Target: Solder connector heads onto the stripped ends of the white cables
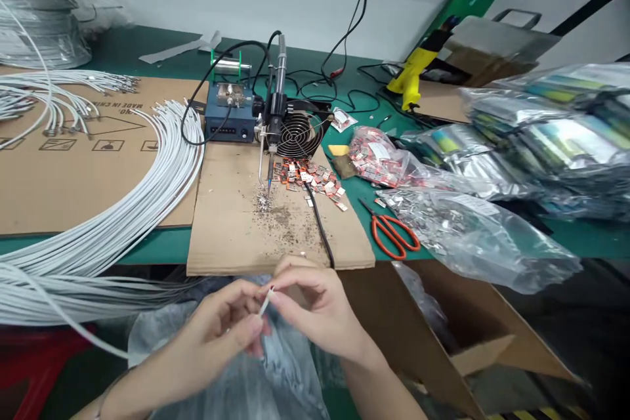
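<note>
Just past the near edge of the cardboard sheet, above my lap, both hands are at one thin white cable end. My left hand pinches it from below between thumb and fingers. At its upper tip, the thumb and forefinger of my right hand are closed on it. A tiny dark spot shows at that tip, too small to name. Most of the cable is hidden by my fingers. Beyond my hands, a soldering iron stands tip-down over the cardboard, with small metal scraps beneath it.
A bundle of white cables curves along the left. A blue soldering station, a fan and small orange-white parts lie ahead. Orange-handled scissors and a plastic bag of metal parts are right, above an open carton.
</note>
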Available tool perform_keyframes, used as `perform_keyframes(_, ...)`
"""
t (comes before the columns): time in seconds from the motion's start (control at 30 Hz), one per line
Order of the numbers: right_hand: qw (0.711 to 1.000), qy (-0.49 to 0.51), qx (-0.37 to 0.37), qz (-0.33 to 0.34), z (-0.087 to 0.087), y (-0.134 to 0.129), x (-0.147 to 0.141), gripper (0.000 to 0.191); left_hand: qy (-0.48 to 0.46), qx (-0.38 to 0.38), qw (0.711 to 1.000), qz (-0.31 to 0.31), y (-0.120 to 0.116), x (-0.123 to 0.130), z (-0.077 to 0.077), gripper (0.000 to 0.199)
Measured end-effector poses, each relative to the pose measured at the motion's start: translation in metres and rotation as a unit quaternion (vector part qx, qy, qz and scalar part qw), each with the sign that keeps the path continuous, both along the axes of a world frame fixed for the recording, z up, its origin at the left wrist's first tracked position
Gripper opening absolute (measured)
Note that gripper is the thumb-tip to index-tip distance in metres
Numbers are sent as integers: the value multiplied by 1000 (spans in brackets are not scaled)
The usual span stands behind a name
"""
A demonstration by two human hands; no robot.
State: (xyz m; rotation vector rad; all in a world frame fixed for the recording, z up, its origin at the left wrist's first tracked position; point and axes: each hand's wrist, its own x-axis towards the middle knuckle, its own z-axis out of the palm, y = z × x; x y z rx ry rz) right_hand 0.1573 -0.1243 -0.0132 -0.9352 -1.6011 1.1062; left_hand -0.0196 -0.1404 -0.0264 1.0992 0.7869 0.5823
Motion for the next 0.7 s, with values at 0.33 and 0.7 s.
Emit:
perform_keyframes(0.33, 997, -17, -74, -9, 2, -5, -4, 10, 140, 284, 942, 113, 3, 5, -4, 16)
perform_keyframes(0.7, 993, 36, -114, 2, 1, 4, -5, 3, -66, -54, 991, 99, 2, -2, 0, 33)
